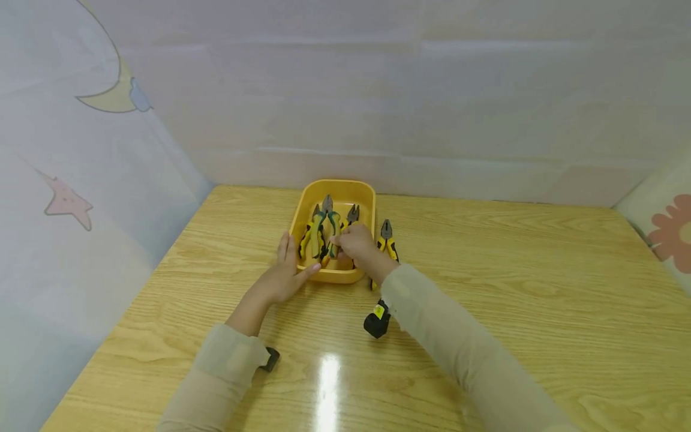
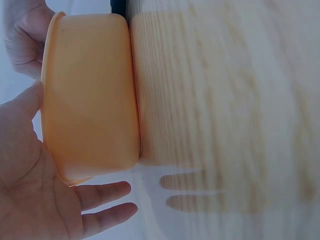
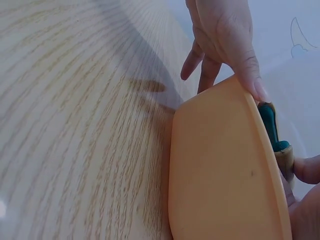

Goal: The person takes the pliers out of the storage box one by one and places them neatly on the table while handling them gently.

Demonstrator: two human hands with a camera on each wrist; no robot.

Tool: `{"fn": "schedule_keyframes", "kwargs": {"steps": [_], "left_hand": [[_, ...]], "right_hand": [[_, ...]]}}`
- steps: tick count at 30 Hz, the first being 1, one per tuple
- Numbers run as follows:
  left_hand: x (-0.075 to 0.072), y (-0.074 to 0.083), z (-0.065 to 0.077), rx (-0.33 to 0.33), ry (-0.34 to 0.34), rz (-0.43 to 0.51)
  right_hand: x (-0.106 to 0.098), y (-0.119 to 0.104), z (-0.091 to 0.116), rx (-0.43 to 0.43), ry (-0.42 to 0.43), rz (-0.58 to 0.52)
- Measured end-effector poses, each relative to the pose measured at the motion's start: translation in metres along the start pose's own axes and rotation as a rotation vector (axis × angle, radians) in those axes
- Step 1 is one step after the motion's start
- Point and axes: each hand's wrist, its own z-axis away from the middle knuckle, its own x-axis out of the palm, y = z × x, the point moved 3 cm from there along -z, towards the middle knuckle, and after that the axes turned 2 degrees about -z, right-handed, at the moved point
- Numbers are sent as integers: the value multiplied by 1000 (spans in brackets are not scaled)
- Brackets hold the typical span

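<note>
A yellow plastic tray (image 1: 341, 276) stands at the back of the wooden table with several pliers in it. My left hand (image 1: 281, 279) rests at its near left corner, thumb on the rim (image 3: 272, 165) and the other fingers straight along the outside. Inside the tray, my right hand (image 1: 357, 243) pinches a handle of the green-and-yellow pliers (image 1: 318, 231); its curled fingers partly hide that handle. Black-and-yellow pliers (image 1: 304, 243) lie to their left. Another pair of pliers (image 1: 353, 213) shows its jaws beyond the right hand, the rest mostly covered.
Outside the tray on the right, black-and-yellow pliers (image 1: 386, 234) lie on the table (image 1: 513, 288), partly behind the right wrist. A black object with a yellow label (image 1: 376, 321) sits nearer, by the right sleeve. A pale curtain-like wall (image 1: 405, 108) borders the back edge.
</note>
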Motion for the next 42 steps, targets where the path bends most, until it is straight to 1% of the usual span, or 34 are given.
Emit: {"fn": "schedule_keyframes", "kwargs": {"steps": [8, 10, 14, 16, 21, 26, 35, 38, 42], "left_hand": [[0, 0, 1, 1, 6, 8], [0, 0, 0, 3, 8, 4], [0, 1, -1, 3, 4, 7], [-1, 1, -1, -3, 0, 5], [-2, 1, 0, -13, -6, -4], [-2, 0, 0, -12, -8, -2], [0, -1, 1, -2, -8, 1], [0, 0, 1, -2, -4, -3], [0, 0, 1, 2, 0, -5]], "right_hand": [[-3, -4, 9, -1, -13, -32], [-4, -5, 12, -8, -19, -53], [-10, -4, 17, -15, -35, -132], [-13, -3, 18, -14, -38, -147], [-20, 1, 21, -23, -38, -125], [-23, 5, 26, -19, -55, -137], [-26, 11, 35, -78, -82, -157], [-28, 12, 38, -93, -90, -153], [-31, 15, 40, -93, -81, -126]]}}
